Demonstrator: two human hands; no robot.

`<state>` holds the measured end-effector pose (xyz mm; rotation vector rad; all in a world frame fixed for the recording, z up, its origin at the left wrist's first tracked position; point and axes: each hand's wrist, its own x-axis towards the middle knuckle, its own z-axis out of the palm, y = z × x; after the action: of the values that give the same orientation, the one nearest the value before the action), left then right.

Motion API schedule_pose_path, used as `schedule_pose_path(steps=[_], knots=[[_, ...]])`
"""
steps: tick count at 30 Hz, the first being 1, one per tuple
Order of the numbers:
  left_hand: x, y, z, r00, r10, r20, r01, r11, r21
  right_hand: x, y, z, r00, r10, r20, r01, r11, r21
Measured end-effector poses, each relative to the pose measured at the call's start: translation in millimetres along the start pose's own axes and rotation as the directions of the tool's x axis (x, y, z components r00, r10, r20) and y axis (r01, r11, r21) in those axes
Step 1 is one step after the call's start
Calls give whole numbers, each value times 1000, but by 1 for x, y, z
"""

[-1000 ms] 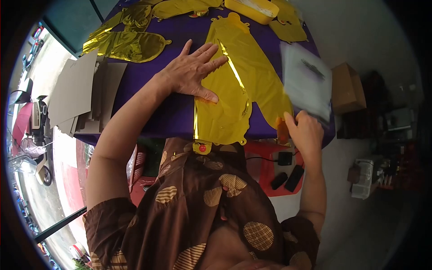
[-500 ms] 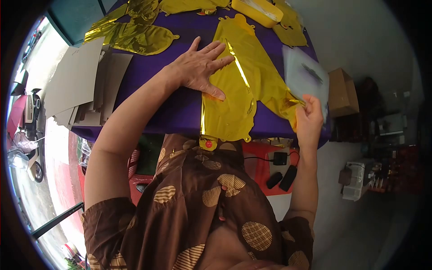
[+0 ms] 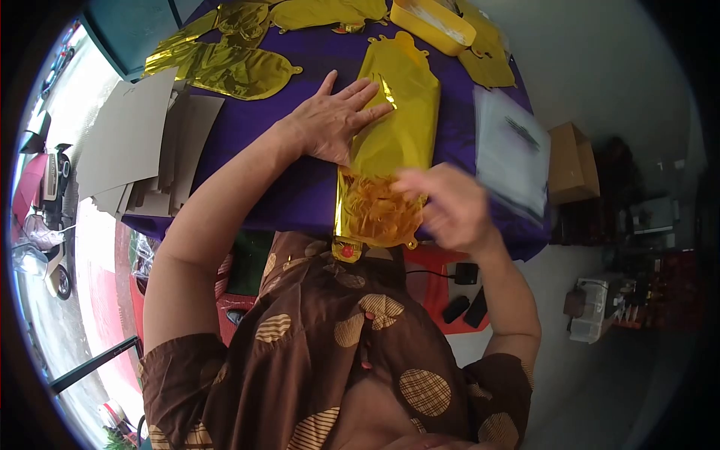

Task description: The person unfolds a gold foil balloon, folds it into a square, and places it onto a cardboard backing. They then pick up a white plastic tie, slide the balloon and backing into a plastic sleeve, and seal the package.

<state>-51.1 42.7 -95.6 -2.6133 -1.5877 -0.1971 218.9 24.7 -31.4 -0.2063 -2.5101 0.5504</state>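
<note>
A flat gold foil balloon (image 3: 401,120) lies lengthwise on the purple-covered table (image 3: 259,150), its lower end hanging at the front edge near my lap. My left hand (image 3: 330,120) rests with fingers spread on the balloon's left side. Over the lower right part of the foil is my right hand (image 3: 454,210), blurred by motion, so I cannot make out whether its fingers hold anything. Beneath it the lower foil looks crinkled and orange-tinted. A small red spot shows on the balloon's bottom tab.
More gold foil balloons (image 3: 240,67) lie at the back left. Grey cardboard sheets (image 3: 127,142) are stacked at the left edge. A yellow tray (image 3: 433,28) sits at the back, clear plastic bags (image 3: 510,157) at the right, and a cardboard box (image 3: 571,163) beyond them.
My right hand has moved left from the table's right side to the balloon's lower part. The foil section that stretched out to the right is now folded in over the rest. My left hand stays spread.
</note>
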Motion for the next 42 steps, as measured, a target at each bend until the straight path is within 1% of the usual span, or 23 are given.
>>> schedule_pose_path(steps=[1,2,3,4,5,7,10,11,15,18,20,22,23,25,26,27,30,33,37,40,42], knots=[[-1,0,-1,1000,-11,12,11,1000,-13,-10,16,-3,972,165,-168,-151,984,92],[-1,2,-3,999,-20,26,20,999,-27,-20,31,-5,888,335,-314,-281,937,206],[-1,2,-4,999,-26,38,27,999,-38,-24,47,-15,866,403,-296,-413,910,33],[0,2,-3,999,-26,33,28,999,-41,-25,63,-23,834,468,-292,-522,841,-143],[-1,1,-1,999,-26,28,27,999,-43,-28,78,-22,869,435,-236,-489,824,-284],[0,1,0,999,-22,26,23,999,-43,-36,104,-16,914,390,-109,-384,750,-539],[1,2,-2,999,-20,26,21,999,-38,-28,115,1,867,499,1,-443,771,-457],[1,2,-1,1000,-20,24,21,999,-38,-21,112,3,834,546,78,-481,790,-380],[2,1,1,1000,-21,21,22,999,-26,-8,104,9,898,403,174,-350,897,-270],[2,2,0,999,-21,26,22,999,-28,-5,103,9,906,347,241,-279,919,-278],[2,2,-1,999,-25,29,26,999,-36,-6,109,9,913,341,223,-319,939,-131],[2,2,0,999,-30,32,31,999,-36,-5,115,1,918,347,190,-363,930,52],[2,2,1,999,-30,33,31,999,-31,-3,114,-5,923,353,151,-371,922,114],[2,2,1,999,-30,45,30,999,-13,-12,132,-5,914,391,107,-378,918,-118],[2,2,-1,998,-30,55,30,1000,-1,-13,136,-5,911,406,81,-378,896,-234],[2,3,-2,997,-29,65,28,1000,12,-15,136,-6,893,432,121,-377,869,-319],[2,0,2,999,-20,31,20,1000,2,-15,128,0,888,422,181,-327,858,-396],[1,-3,6,1000,-2,-5,1,1000,-22,-12,122,8,900,394,187,-291,862,-414],[1,-3,6,1000,-7,0,7,999,-40,-11,121,8,906,373,200,-244,846,-474],[1,-2,7,1000,-18,5,18,999,-43,-12,122,7,915,349,202,-212,843,-494],[1,-1,5,1000,-23,1,23,999,-50,-9,119,3,919,337,205,-213,861,-461]])
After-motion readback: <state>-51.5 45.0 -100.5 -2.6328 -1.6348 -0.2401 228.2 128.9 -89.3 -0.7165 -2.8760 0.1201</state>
